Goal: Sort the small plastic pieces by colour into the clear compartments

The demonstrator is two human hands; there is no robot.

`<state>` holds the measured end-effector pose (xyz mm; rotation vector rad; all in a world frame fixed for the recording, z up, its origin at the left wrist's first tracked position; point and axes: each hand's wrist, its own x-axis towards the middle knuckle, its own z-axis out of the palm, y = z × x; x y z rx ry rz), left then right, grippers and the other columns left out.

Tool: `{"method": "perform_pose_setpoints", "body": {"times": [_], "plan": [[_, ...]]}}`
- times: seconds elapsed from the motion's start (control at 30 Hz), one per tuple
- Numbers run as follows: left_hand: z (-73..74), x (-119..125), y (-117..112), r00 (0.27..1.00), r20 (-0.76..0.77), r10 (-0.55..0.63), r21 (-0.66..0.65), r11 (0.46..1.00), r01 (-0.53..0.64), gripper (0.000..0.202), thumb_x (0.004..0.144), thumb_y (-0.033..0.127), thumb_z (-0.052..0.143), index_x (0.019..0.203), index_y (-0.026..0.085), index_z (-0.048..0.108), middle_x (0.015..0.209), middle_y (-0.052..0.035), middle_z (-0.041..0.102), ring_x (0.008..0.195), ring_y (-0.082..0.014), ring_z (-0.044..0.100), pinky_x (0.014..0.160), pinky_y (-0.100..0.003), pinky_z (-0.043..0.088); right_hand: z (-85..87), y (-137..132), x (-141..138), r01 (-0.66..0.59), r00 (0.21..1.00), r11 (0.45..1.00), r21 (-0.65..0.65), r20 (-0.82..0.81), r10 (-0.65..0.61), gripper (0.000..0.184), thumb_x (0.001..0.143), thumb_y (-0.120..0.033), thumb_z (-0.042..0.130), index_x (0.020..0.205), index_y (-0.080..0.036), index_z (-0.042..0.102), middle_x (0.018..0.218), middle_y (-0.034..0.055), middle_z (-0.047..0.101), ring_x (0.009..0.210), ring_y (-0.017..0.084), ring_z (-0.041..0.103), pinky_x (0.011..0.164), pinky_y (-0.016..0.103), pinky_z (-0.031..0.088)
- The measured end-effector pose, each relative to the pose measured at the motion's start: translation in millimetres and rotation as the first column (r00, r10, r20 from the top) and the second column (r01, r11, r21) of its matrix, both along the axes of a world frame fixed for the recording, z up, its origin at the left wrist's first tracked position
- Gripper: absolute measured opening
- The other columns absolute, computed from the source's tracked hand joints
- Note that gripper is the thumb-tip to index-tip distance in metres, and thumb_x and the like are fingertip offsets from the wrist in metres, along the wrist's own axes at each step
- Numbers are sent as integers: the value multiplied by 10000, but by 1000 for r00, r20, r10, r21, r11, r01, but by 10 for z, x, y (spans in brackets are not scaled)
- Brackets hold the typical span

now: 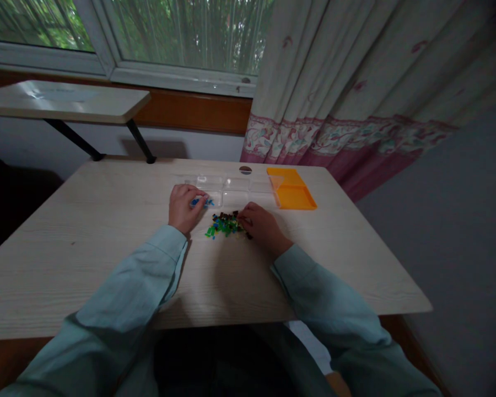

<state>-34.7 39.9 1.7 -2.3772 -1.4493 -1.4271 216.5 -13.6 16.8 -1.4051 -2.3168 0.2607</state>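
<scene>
A small heap of green, blue and dark beads (225,225) lies on the pale wooden table (107,242). My right hand (261,225) rests at the heap's right edge, fingers curled and pinched among the dark pieces. My left hand (184,207) is curled just left of the heap, its fingertips touching a few blue pieces (201,202) at the edge of a clear compartment box (227,187). What either pinch holds is too small to make out.
An orange lid (291,188) lies open to the right of the clear box. A dark round hole (245,170) sits at the table's far edge. A white shelf on black legs (62,102) stands behind left, a curtain (355,99) hangs at the right.
</scene>
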Motion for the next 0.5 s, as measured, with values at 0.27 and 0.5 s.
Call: {"method": "perform_pose_setpoints", "body": {"times": [0.27, 0.5], "plan": [[-16, -7, 10, 999, 32, -24, 14, 1000, 24, 122, 861, 334, 622, 886, 234, 689, 900, -29, 625, 956, -212, 535, 908, -416, 386, 28, -19, -20, 65, 996, 998, 17, 55, -66, 179, 919, -274, 531, 955, -197, 688, 977, 68, 609, 899, 171, 562, 761, 266, 417], [-5, 4, -3, 1000, 22, -11, 9, 1000, 11, 156, 874, 361, 599, 887, 230, 684, 904, -36, 623, 952, -214, 529, 890, -402, 390, 12, -41, -56, 24, 998, 1000, 10, 61, -25, 178, 913, -245, 536, 989, -211, 693, 1005, 62, 613, 920, 169, 567, 753, 258, 414]]}}
